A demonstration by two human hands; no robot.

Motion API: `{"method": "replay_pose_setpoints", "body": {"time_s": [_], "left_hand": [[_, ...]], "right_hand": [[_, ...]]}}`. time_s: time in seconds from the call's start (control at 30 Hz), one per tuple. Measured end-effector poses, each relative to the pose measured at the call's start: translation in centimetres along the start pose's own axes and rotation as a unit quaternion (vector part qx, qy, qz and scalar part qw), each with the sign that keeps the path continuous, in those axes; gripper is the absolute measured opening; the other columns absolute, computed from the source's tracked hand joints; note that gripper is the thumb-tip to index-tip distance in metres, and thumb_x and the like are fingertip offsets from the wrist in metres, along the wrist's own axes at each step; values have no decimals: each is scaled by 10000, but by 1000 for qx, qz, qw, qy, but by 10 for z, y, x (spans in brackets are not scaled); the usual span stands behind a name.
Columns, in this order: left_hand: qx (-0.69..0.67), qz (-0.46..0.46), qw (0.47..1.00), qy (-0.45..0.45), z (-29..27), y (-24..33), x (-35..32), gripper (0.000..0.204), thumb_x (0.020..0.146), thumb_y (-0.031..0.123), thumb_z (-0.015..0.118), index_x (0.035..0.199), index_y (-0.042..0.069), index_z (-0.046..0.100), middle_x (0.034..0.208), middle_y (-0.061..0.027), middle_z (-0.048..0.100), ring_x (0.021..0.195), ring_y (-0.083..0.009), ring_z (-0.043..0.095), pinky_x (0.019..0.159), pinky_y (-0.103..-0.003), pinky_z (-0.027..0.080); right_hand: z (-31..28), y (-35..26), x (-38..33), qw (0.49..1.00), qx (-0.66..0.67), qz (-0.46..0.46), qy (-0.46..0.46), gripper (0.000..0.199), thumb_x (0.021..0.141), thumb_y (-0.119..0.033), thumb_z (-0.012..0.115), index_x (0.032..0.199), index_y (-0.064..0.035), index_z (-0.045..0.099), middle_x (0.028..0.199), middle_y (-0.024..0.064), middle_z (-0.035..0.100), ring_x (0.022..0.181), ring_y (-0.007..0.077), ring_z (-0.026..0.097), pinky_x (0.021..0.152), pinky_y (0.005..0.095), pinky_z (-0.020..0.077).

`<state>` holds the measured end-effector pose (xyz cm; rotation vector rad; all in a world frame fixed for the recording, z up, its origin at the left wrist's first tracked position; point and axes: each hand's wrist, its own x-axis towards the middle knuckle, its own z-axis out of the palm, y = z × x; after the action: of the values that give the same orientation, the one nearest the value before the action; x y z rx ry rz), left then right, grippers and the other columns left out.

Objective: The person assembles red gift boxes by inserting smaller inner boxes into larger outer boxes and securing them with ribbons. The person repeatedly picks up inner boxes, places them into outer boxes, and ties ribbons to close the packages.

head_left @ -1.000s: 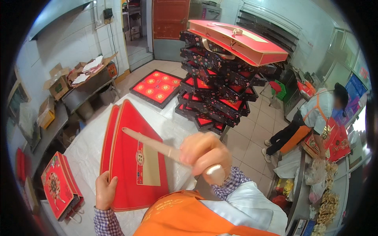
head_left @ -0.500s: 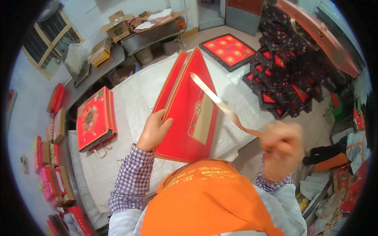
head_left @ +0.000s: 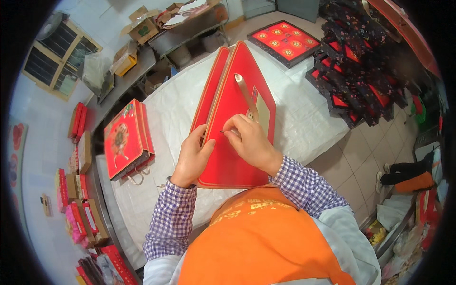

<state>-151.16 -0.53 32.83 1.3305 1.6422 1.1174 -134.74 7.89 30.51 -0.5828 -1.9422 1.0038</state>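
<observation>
A large red gift box [head_left: 237, 156] with gold edging stands tilted in front of me, its folded panels slightly apart at the top. My left hand [head_left: 194, 156] is closed on its left edge, thumb on the red face. From a point high on that face hangs a cream-gold ribbon [head_left: 247, 95], which runs down to my right hand [head_left: 251, 142]. Thumb and forefinger of that hand are pinched on the ribbon's end, and a small dark tip shows between them, close to the red face. The pale printed panel on the box is partly covered by the right hand.
White sheeting [head_left: 304, 114] covers the table. A finished-looking red box [head_left: 126, 140] with cord handles lies at left. Beyond stands a dark-framed red tray [head_left: 285, 42], with a heap of dark floral boxes [head_left: 361, 71] at right. Cartons [head_left: 142, 28] sit on the back bench.
My right hand has swung in from the right to the red face, bringing the ribbon's end with it. The ribbon now hangs slacker and steeper. My left hand keeps its hold.
</observation>
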Motion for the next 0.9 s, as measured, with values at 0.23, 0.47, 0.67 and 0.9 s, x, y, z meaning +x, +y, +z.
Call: {"method": "replay_pose_setpoints", "body": {"time_s": [0.23, 0.47, 0.67, 0.9], "left_hand": [[4, -2, 1000, 5, 1, 7, 2, 330, 888, 25, 564, 1210, -48, 547, 1019, -118, 652, 914, -139, 610, 799, -272, 478], [43, -5, 999, -6, 0, 10, 5, 310, 882, 23, 570, 1182, -52, 560, 992, -129, 646, 894, -156, 603, 789, -289, 473], [109, 38, 993, -2, 3, 19, 4, 304, 864, -5, 571, 1166, -44, 564, 932, -115, 609, 838, -163, 572, 761, -284, 457], [147, 56, 988, 10, 11, 30, 2, 310, 838, -42, 554, 1147, -36, 574, 903, -115, 581, 828, -176, 554, 753, -281, 449]], "right_hand": [[2, 8, 9, 999, -32, -24, 29, 67, 820, -16, 648, 866, -2, 602, 798, 110, 610, 724, 252, 608, 769, 344, 447], [0, 6, 9, 1000, -17, -13, 8, 73, 817, -13, 647, 876, -7, 604, 818, 113, 607, 751, 264, 609, 723, 349, 468], [-2, 3, 11, 996, -77, -54, -6, 110, 822, -29, 637, 895, -5, 558, 848, 149, 566, 789, 349, 598, 681, 413, 494], [-2, -4, 12, 991, -124, -49, -14, 101, 809, -14, 611, 863, -10, 526, 827, 159, 550, 777, 346, 599, 672, 422, 491]]}}
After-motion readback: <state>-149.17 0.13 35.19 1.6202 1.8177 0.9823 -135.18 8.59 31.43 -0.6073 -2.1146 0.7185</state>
